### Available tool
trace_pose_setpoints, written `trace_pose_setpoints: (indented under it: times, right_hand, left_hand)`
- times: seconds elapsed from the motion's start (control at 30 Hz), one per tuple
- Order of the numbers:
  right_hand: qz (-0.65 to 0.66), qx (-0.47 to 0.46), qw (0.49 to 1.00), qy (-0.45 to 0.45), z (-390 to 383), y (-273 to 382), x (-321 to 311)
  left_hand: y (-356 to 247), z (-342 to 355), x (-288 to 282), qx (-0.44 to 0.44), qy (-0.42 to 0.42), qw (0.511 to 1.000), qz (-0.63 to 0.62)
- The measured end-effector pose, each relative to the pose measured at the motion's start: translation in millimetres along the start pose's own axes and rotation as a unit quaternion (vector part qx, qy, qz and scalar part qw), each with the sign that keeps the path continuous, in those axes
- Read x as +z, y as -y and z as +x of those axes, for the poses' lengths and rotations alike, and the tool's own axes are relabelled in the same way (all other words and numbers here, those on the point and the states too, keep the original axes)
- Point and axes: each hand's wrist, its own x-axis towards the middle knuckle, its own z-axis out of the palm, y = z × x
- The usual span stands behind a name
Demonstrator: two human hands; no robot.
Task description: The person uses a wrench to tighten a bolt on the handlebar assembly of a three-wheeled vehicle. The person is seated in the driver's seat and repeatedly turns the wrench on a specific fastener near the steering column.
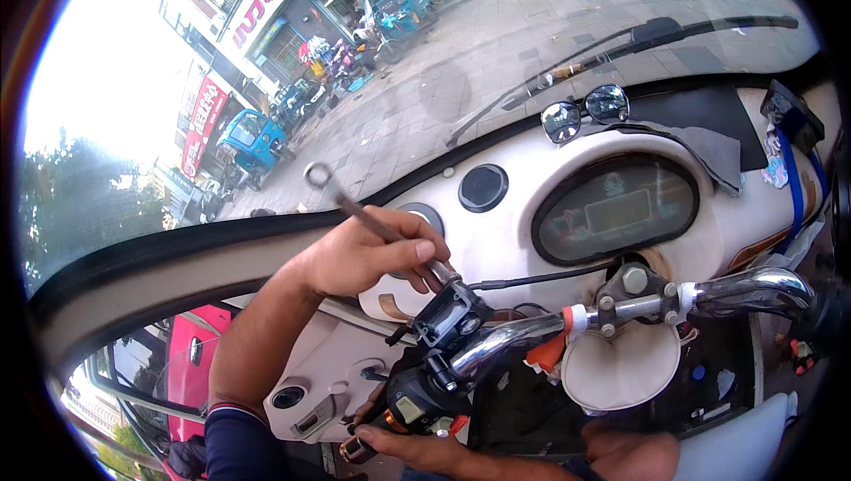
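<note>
A metal wrench (353, 206) with a ring end is in my left hand (377, 250), which reaches in from the left. Its ring end points up and away to the left. The lower end meets the edge of a black rectangular brake fluid reservoir (454, 314) on the handlebar (510, 344). That reservoir looks uncovered on top. Lower down, my right hand (403, 447) comes across from the right and wraps round the left handlebar grip (357, 451), thumb on top. Beside it sits the black switch housing (421, 399); my right fingers are partly hidden behind it.
Behind the handlebar stands a white dashboard (523, 188) with an oval display (616, 208). Sunglasses (585, 115) and a grey cloth (709, 153) lie on it. A white door panel (328, 366) is at left. Past the windscreen are a wiper (620, 46), paving and a blue three-wheeler (255, 140).
</note>
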Motion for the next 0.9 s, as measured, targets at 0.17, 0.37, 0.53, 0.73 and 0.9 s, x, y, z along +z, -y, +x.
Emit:
trace_pose_setpoints:
  times: [0.17, 0.37, 0.53, 0.73, 0.9]
  right_hand:
    - [0.007, -0.013, 1.000, -0.005, 4, 4, 4]
    - [0.022, -0.002, 0.998, 0.064, -1, 41, 0]
    - [-0.014, -0.017, 1.000, 0.021, 0, 23, -1]
    - [-0.005, -0.012, 0.999, -0.031, -1, -13, 2]
    - [-0.008, -0.119, 0.992, -0.049, 2, -2, 12]
  left_hand:
    - [-21, 14, 3, -0.036, 0.026, 0.997, 0.060]
    - [13, 1, 12, 0.073, -0.029, 0.996, 0.036]
    - [41, -20, 29, 0.188, -0.073, 0.979, 0.016]
    - [50, -27, 26, 0.199, -0.076, 0.977, 0.016]
    - [53, -21, 22, 0.177, -0.061, 0.982, -0.027]
